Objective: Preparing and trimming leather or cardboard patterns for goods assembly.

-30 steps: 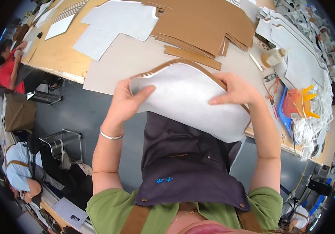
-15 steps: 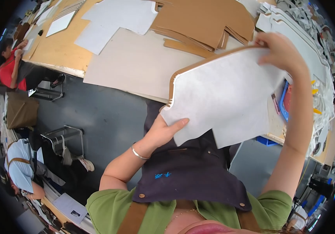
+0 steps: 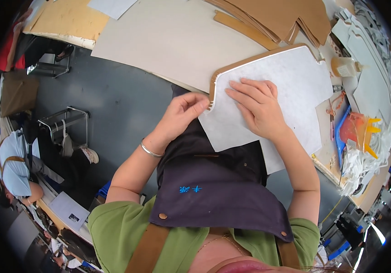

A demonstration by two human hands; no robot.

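Note:
A white panel (image 3: pixel 295 91) with a brown rim along its curved upper edge lies over the table's front edge and my lap, with notches at the rim's lower left corner. My left hand (image 3: pixel 186 109) pinches at that notched corner, thumb and fingers closed on the edge. My right hand (image 3: pixel 257 104) lies flat on the white face with its fingers slightly spread.
Brown sheets (image 3: pixel 268 16), a tan strip (image 3: pixel 243 29), a glue jar (image 3: pixel 343 67), a red container (image 3: pixel 355 127) in a blue tray, and stacked white pieces (image 3: pixel 364 82) are on the table (image 3: pixel 61 22). People (image 3: pixel 15 164) sit at benches leftward, near metal stools (image 3: pixel 63 118).
The panel has turned and been set down against the table's front. My right hand has come down from the upper right onto its middle; my left hand has moved up to the notched corner.

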